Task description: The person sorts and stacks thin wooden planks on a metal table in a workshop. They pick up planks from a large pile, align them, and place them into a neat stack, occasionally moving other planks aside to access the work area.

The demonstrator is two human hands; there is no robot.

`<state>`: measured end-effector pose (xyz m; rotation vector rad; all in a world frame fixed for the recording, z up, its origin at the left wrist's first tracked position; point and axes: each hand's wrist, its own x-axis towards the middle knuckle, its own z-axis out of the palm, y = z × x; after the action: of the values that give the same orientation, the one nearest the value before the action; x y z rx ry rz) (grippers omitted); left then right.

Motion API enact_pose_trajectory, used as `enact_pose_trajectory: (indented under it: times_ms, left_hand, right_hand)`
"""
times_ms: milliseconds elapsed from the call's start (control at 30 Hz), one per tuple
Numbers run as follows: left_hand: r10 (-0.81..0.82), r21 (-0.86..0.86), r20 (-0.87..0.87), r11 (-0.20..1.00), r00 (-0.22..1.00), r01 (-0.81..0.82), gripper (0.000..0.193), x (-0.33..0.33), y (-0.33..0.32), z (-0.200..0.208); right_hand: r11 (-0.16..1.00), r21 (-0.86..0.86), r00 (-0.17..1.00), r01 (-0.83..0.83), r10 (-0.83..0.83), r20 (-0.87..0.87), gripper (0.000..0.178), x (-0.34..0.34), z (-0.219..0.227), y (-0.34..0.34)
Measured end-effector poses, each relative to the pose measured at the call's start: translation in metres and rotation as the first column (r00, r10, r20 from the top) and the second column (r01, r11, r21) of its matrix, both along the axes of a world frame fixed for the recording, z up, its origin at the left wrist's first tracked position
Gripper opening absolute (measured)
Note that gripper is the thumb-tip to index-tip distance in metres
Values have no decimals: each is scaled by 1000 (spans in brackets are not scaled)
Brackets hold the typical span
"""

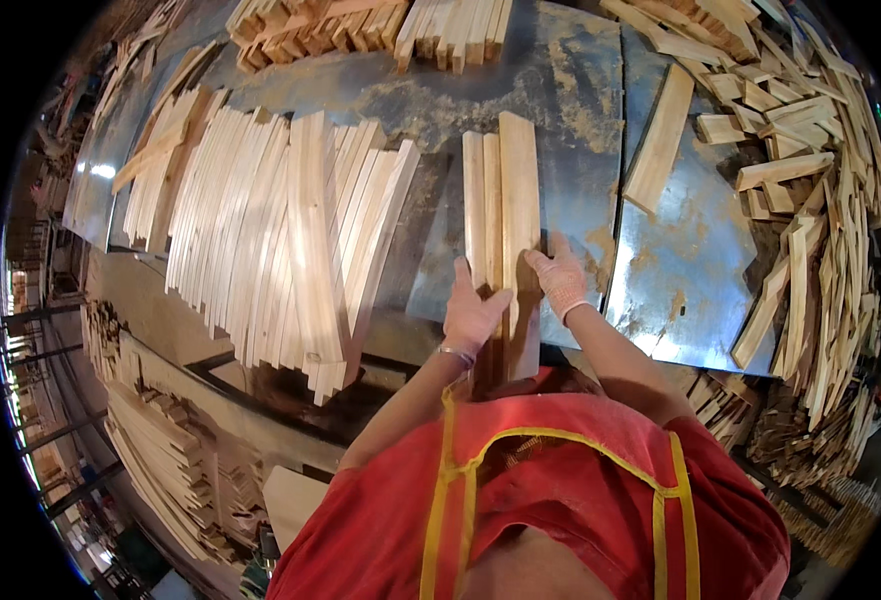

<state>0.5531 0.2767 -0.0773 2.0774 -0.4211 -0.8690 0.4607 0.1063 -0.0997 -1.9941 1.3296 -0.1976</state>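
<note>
A few long, narrow wooden strips [484, 200] lie side by side in front of me, with a wider wooden board [520, 190] along their right side. My left hand [473, 318], a band at its wrist, grips the bundle from the left, thumb across the top. From the right, my right hand [559, 277], in a pale glove, holds the wider board's edge with its thumb on the wood. The near ends reach almost to my red apron. The undersides of the pieces are hidden.
On the left of the metal table [430, 110] lies a broad row of wooden strips [230, 220], a loose board [315, 230] resting on top. More stacks [450, 35] stand at the far edge. A single board [660, 140] lies right, beside a heap of offcuts [795, 150].
</note>
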Motion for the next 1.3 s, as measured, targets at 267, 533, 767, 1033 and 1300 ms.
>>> enact_pose_trajectory:
  times_ms: [267, 533, 767, 1033, 1300]
  left_hand:
    - [-134, -311, -352, 950, 926, 19, 81, 60, 8, -12]
    - [-188, 42, -267, 978, 945, 207, 104, 91, 70, 17]
    - [-66, -233, -424, 972, 903, -39, 76, 106, 112, -9]
    - [-79, 185, -28, 979, 996, 83, 62, 95, 94, 29]
    - [-45, 313, 241, 949, 969, -34, 57, 96, 102, 44]
  right_hand:
    - [391, 900, 808, -190, -459, 370, 53, 33, 2, 35]
    - [347, 886, 728, -307, -515, 454, 83, 86, 10, 65]
    - [606, 733, 922, -308, -2, 388, 92, 120, -12, 70]
    - [411, 867, 898, -281, -207, 389, 44, 88, -38, 40]
    - [607, 732, 949, -311, 165, 267, 49, 99, -27, 56]
